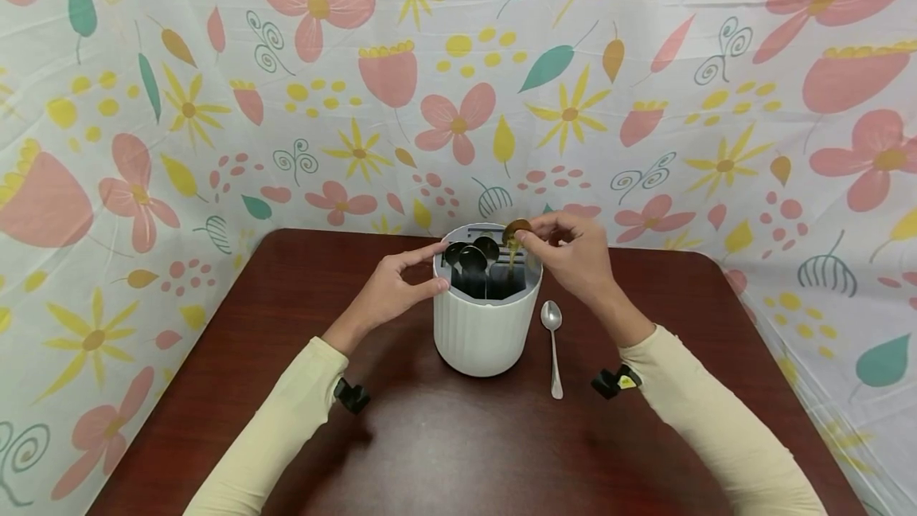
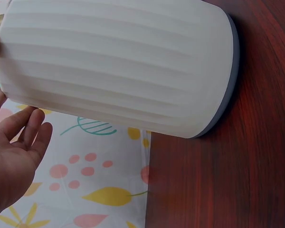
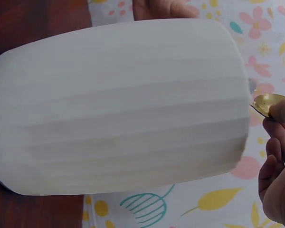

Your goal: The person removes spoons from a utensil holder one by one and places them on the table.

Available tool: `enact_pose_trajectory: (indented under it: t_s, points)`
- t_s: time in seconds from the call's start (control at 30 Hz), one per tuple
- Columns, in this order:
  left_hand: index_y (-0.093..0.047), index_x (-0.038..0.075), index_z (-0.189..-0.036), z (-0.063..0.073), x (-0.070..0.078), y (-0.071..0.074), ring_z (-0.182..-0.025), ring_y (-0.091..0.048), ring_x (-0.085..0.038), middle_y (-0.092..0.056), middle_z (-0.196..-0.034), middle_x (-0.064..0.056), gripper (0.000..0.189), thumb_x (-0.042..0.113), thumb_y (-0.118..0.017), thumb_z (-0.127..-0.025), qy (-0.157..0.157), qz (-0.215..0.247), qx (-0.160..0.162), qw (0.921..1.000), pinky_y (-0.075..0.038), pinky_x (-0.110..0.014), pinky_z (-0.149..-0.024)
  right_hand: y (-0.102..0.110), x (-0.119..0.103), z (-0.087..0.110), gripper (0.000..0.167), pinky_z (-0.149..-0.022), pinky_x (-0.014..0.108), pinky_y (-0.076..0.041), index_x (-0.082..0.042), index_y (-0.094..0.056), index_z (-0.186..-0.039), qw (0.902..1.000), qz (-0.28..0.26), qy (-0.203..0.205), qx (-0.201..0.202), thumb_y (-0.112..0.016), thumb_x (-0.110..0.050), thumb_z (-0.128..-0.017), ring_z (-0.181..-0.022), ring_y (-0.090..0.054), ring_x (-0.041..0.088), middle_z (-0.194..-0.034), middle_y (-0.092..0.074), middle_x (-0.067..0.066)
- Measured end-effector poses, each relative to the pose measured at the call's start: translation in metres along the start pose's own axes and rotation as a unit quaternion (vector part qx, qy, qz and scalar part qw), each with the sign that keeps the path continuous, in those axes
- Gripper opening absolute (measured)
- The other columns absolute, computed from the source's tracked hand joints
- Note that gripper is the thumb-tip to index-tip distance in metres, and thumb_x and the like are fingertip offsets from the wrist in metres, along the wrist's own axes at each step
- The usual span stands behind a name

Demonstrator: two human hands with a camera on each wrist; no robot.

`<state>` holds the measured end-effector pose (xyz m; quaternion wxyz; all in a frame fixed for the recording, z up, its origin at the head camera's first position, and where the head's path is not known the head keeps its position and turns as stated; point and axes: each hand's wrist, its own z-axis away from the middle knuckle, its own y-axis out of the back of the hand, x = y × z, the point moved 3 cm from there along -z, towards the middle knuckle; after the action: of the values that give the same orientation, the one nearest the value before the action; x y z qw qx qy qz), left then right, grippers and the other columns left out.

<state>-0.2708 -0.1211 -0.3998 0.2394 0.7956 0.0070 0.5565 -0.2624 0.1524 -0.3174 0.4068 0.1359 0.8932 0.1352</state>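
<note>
A white ribbed utensil holder (image 1: 481, 337) stands upright on the table. Several dark spoons (image 1: 473, 259) stand in it, bowls up. My left hand (image 1: 397, 283) holds the holder's left side near the rim, thumb in front and index finger farther back; in the left wrist view its other fingers curl loosely beside the wall. At the right of the rim, my right hand (image 1: 573, 249) pinches a gold spoon (image 1: 517, 228) by its bowl, with the handle pointing down into the opening. The right wrist view shows the gold bowl (image 3: 268, 102) between thumb and fingers, just beyond the rim.
A silver spoon (image 1: 552, 333) lies on the dark reddish wooden table (image 1: 430, 452), right of the holder. Behind the table's back edge hangs a white cloth (image 1: 458, 46) with a flower and leaf print.
</note>
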Motion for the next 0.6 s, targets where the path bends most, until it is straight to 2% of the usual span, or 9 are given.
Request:
enact_pose_trajectory:
  t_s: [0.13, 0.33, 0.6]
  points:
    - [-0.057, 0.03, -0.147, 0.0, 0.0, 0.0, -0.143, -0.044, -0.011, -0.055, -0.149, 0.012, 0.058, 0.026, -0.078, -0.093, -0.001, 0.006, 0.0, 1.0, -0.038, -0.049, -0.116, 0.005, -0.014, -0.006, 0.004, -0.058, 0.019, -0.044, 0.008, -0.075, -0.087, 0.9996, -0.012, 0.023, 0.01, -0.077, 0.009, -0.083, -0.062, -0.055, 0.004, -0.072, -0.069, 0.016]
    - [-0.057, 0.028, -0.147, -0.001, -0.002, -0.001, -0.144, -0.043, -0.012, -0.055, -0.149, 0.01, 0.059, 0.026, -0.078, -0.093, -0.005, 0.011, -0.002, 0.9999, -0.035, -0.057, -0.117, 0.009, -0.019, -0.015, 0.004, -0.057, 0.019, -0.044, 0.008, -0.074, -0.085, 0.9988, -0.022, 0.032, 0.028, -0.078, 0.008, -0.083, -0.06, -0.053, 0.004, -0.07, -0.068, 0.001]
    - [-0.057, 0.035, -0.146, 0.0, -0.002, 0.0, -0.142, -0.044, -0.008, -0.055, -0.148, 0.016, 0.057, 0.033, -0.078, -0.093, -0.009, -0.003, -0.001, 1.0, -0.04, -0.05, -0.115, 0.015, -0.031, -0.03, 0.005, -0.056, 0.019, -0.041, 0.012, -0.072, -0.085, 0.997, -0.041, 0.053, 0.039, -0.076, 0.011, -0.082, -0.06, -0.05, 0.004, -0.07, -0.065, -0.015]
